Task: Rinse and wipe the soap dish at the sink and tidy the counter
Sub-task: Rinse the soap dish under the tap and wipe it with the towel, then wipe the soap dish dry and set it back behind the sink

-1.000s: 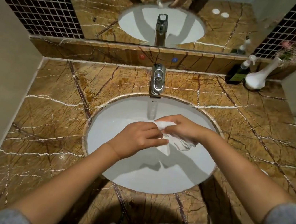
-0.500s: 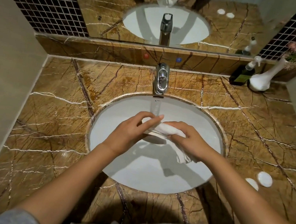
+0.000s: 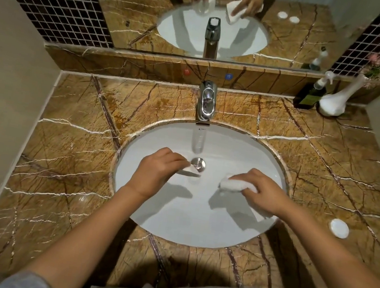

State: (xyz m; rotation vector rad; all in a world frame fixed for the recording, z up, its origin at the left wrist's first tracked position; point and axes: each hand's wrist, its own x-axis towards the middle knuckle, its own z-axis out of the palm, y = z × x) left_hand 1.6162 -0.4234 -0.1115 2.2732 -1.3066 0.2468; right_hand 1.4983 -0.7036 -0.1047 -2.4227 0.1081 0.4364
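Note:
Both of my hands are over the white sink basin (image 3: pixel 197 219). My left hand (image 3: pixel 155 173) is closed on a small white soap dish (image 3: pixel 189 168), of which only an edge shows beside the drain (image 3: pixel 198 164). My right hand (image 3: pixel 267 196) grips a rolled white cloth (image 3: pixel 234 185) to the right of the drain. The two hands are apart. In the mirror (image 3: pixel 215 17) each hand is seen with its own white item.
A chrome faucet (image 3: pixel 206 102) stands behind the basin, with no water running. A white round disc (image 3: pixel 339 228) lies on the brown marble counter (image 3: pixel 67 150) at the right. A dark pump bottle (image 3: pixel 311 95) and a white vase (image 3: pixel 333 103) stand at the back right.
My hands were together, rubbing the cloth on the dish. They have since parted: the left went left with the dish, the right went right with the cloth.

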